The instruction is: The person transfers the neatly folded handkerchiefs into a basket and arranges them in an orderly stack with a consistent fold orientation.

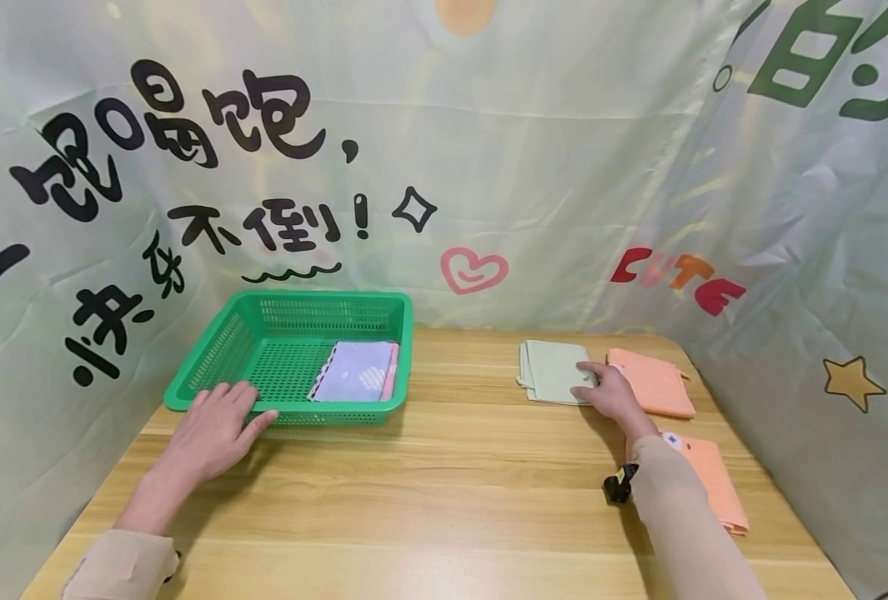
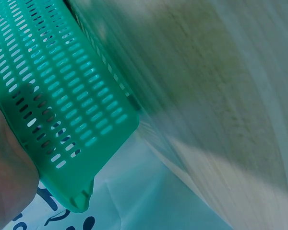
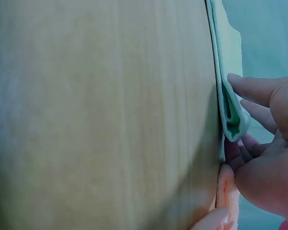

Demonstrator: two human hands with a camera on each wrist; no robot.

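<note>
A green plastic basket (image 1: pixel 286 412) stands at the back left of the table. My left hand (image 1: pixel 214 429) grips its front left rim, fingers over the edge and thumb along the front. Inside the basket lies a folded lilac cloth (image 1: pixel 353 371) with a pink one showing under its right edge. At the back right, my right hand (image 1: pixel 612 396) holds the right edge of a folded light green towel (image 1: pixel 552 371). In the right wrist view, one fingertip presses the towel's top, while other fingers (image 3: pixel 233 151) are at its folded end, close to the table.
A folded orange towel (image 1: pixel 654 383) lies just right of the green one. Another orange towel (image 1: pixel 714 475) lies nearer, partly hidden by my right forearm. Printed fabric curtains (image 1: pixel 549 192) stand around the back and sides of the wooden table (image 1: pixel 444 492).
</note>
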